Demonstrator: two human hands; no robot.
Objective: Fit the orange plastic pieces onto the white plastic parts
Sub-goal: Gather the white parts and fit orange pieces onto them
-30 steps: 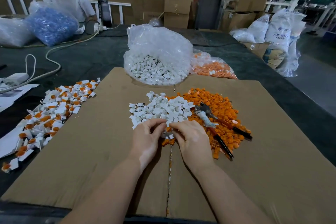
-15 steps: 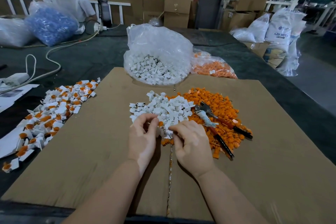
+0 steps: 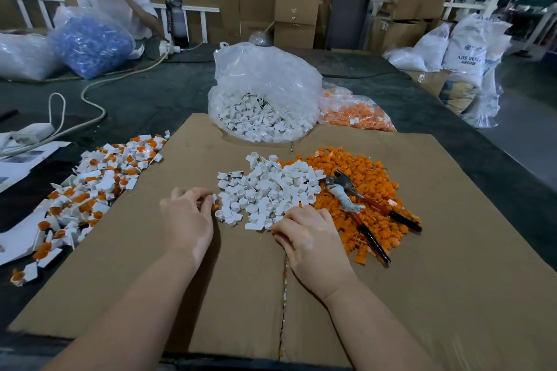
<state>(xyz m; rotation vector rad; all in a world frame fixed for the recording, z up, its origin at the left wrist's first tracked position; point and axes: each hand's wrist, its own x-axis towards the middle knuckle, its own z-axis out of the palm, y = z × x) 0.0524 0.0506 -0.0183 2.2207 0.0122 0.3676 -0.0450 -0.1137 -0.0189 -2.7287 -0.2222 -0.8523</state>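
— What lies on the cardboard sheet [image 3: 422, 295]?
— Two loose piles [image 3: 265, 190] side by side, pliers [image 3: 358, 205] on the right one; two bags [image 3: 265, 99] behind; assembled pieces [image 3: 90, 184] left.

The left hand [image 3: 187, 217] is motion-blurred; a small white plastic piece [image 3: 214, 198] shows at its fingertips, but the grip cannot be confirmed. The right hand [image 3: 312, 238] hides its own fingertips at the near edge of the loose pile of white plastic parts [image 3: 265, 190]. The flat brown cardboard sheet [image 3: 452, 280] is cut off by the bottom and right edges.
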